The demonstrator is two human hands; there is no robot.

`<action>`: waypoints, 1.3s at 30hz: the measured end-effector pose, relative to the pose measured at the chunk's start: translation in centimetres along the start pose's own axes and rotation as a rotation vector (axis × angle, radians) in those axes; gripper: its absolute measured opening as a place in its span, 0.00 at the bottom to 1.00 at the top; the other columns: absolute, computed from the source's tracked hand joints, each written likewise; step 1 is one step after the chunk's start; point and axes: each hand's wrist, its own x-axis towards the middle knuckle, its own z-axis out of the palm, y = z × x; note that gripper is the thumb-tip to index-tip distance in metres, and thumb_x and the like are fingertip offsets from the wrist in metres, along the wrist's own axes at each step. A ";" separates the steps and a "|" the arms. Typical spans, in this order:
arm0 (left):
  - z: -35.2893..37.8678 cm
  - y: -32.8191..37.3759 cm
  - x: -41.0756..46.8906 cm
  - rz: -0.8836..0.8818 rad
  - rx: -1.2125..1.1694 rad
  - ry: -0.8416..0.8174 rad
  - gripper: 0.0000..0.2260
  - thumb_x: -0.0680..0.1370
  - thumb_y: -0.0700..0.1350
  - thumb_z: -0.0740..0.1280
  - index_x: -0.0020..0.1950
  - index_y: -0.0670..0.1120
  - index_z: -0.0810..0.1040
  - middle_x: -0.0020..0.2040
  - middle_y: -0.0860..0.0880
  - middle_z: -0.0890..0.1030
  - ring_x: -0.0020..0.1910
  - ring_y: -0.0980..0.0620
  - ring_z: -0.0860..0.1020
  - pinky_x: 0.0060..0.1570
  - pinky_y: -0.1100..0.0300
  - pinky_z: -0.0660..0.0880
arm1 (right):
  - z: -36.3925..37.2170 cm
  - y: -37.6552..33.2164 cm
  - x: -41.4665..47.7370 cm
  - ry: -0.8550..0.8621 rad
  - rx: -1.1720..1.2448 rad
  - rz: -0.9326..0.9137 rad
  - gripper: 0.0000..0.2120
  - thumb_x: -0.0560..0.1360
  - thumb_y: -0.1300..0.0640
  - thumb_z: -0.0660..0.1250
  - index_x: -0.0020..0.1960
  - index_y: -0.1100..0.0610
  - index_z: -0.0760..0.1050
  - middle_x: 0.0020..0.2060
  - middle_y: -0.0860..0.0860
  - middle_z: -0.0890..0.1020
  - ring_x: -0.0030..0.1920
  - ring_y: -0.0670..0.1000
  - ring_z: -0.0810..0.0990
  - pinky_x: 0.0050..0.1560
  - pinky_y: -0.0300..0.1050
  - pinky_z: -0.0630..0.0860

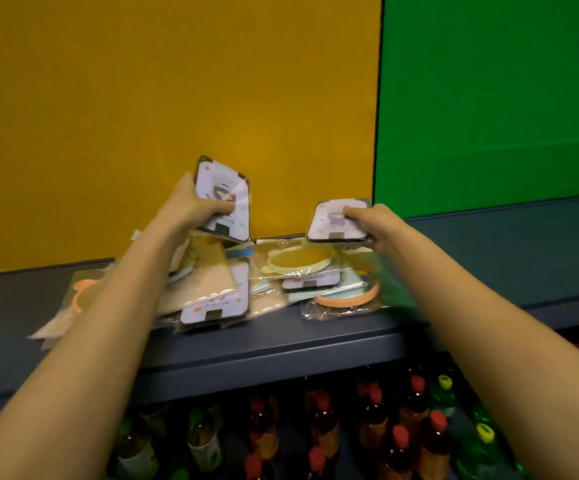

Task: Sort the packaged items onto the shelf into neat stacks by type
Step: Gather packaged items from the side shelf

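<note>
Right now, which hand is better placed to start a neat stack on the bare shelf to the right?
Right hand: its flat white dark-edged packet hangs nearest the bare grey shelf; the left hand is over the pile.

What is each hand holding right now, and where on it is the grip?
The left hand grips a white dark-edged packaged card at its lower left side. The right hand holds a matching packaged card by its right edge.
</note>
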 end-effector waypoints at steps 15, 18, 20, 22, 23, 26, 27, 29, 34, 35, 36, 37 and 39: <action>22.9 8.3 -2.6 -0.206 -0.443 -0.455 0.14 0.77 0.36 0.59 0.62 0.37 0.71 0.42 0.43 0.80 0.35 0.50 0.78 0.27 0.63 0.77 | -19.3 1.9 -3.4 0.381 0.073 0.047 0.17 0.75 0.66 0.65 0.62 0.69 0.69 0.36 0.55 0.76 0.34 0.48 0.75 0.18 0.31 0.72; 27.9 10.5 -3.5 -0.190 -0.433 -0.541 0.15 0.78 0.35 0.59 0.64 0.35 0.70 0.44 0.42 0.80 0.34 0.51 0.77 0.21 0.67 0.75 | -24.6 2.6 -3.4 0.480 0.073 0.058 0.08 0.76 0.65 0.65 0.53 0.64 0.69 0.37 0.56 0.76 0.33 0.48 0.75 0.17 0.31 0.70; 31.1 12.0 -4.3 -0.175 -0.413 -0.606 0.15 0.78 0.34 0.59 0.64 0.34 0.70 0.49 0.40 0.79 0.34 0.51 0.77 0.22 0.67 0.75 | -28.3 3.1 -3.6 0.535 0.061 0.069 0.06 0.76 0.65 0.65 0.42 0.63 0.69 0.34 0.54 0.74 0.32 0.48 0.74 0.16 0.30 0.68; 34.5 13.4 -4.9 -0.166 -0.399 -0.654 0.15 0.78 0.33 0.59 0.65 0.32 0.70 0.53 0.37 0.79 0.35 0.50 0.77 0.21 0.66 0.75 | -32.1 3.6 -3.8 0.578 0.032 0.067 0.13 0.76 0.65 0.65 0.36 0.60 0.65 0.32 0.53 0.72 0.29 0.47 0.73 0.15 0.29 0.65; 36.1 14.2 -5.3 -0.162 -0.392 -0.678 0.15 0.78 0.32 0.59 0.65 0.32 0.70 0.55 0.36 0.79 0.37 0.48 0.78 0.22 0.66 0.76 | -33.8 3.8 -4.1 0.600 0.017 0.069 0.14 0.76 0.64 0.65 0.34 0.59 0.64 0.30 0.53 0.70 0.26 0.47 0.73 0.14 0.29 0.64; 40.6 16.3 -6.5 -0.164 -0.386 -0.737 0.16 0.78 0.33 0.60 0.66 0.33 0.70 0.57 0.36 0.79 0.44 0.45 0.80 0.31 0.60 0.79 | -38.9 4.3 -4.4 0.647 -0.018 0.080 0.14 0.76 0.63 0.66 0.34 0.59 0.66 0.32 0.53 0.72 0.28 0.47 0.72 0.20 0.35 0.69; 42.0 17.0 -6.8 -0.170 -0.394 -0.748 0.16 0.78 0.33 0.60 0.66 0.33 0.70 0.59 0.36 0.79 0.48 0.43 0.81 0.37 0.57 0.79 | -40.6 4.4 -4.5 0.655 -0.015 0.082 0.13 0.76 0.64 0.66 0.34 0.60 0.67 0.33 0.54 0.73 0.30 0.48 0.72 0.21 0.35 0.71; 44.5 18.0 -7.5 -0.191 -0.406 -0.759 0.17 0.78 0.32 0.61 0.67 0.34 0.68 0.61 0.36 0.78 0.55 0.41 0.80 0.42 0.55 0.79 | -43.4 4.7 -4.6 0.669 0.008 0.072 0.13 0.76 0.64 0.65 0.34 0.60 0.67 0.33 0.53 0.73 0.31 0.48 0.72 0.17 0.31 0.69; 51.4 21.0 -9.2 -0.225 -0.444 -0.740 0.18 0.78 0.32 0.62 0.68 0.34 0.65 0.62 0.35 0.77 0.56 0.40 0.80 0.23 0.64 0.78 | -50.6 5.3 -4.5 0.691 -0.044 0.082 0.12 0.75 0.63 0.67 0.34 0.60 0.69 0.34 0.55 0.74 0.31 0.50 0.72 0.28 0.40 0.70; 52.6 21.6 -9.6 -0.227 -0.443 -0.735 0.18 0.78 0.32 0.62 0.67 0.33 0.65 0.62 0.35 0.77 0.57 0.40 0.79 0.25 0.63 0.78 | -51.9 5.3 -4.5 0.697 -0.053 0.086 0.12 0.75 0.63 0.67 0.34 0.60 0.69 0.34 0.55 0.74 0.31 0.50 0.73 0.28 0.40 0.70; 53.8 22.3 -9.9 -0.226 -0.439 -0.736 0.18 0.78 0.32 0.62 0.67 0.33 0.66 0.62 0.34 0.77 0.58 0.39 0.79 0.29 0.62 0.79 | -53.0 5.3 -4.4 0.703 -0.050 0.083 0.12 0.75 0.63 0.67 0.34 0.60 0.69 0.33 0.55 0.75 0.31 0.50 0.73 0.28 0.39 0.72; 54.9 22.9 -10.1 -0.220 -0.432 -0.740 0.17 0.78 0.31 0.62 0.66 0.33 0.66 0.62 0.34 0.77 0.57 0.40 0.79 0.31 0.61 0.79 | -54.1 5.2 -4.2 0.706 -0.039 0.074 0.11 0.75 0.63 0.67 0.35 0.60 0.70 0.34 0.55 0.75 0.32 0.50 0.73 0.28 0.38 0.73; 57.0 23.9 -10.4 -0.214 -0.423 -0.742 0.16 0.78 0.31 0.62 0.65 0.32 0.68 0.61 0.34 0.77 0.51 0.42 0.79 0.27 0.63 0.78 | -56.1 5.2 -3.8 0.705 -0.020 0.056 0.09 0.75 0.62 0.67 0.37 0.61 0.71 0.37 0.56 0.76 0.32 0.50 0.74 0.33 0.40 0.72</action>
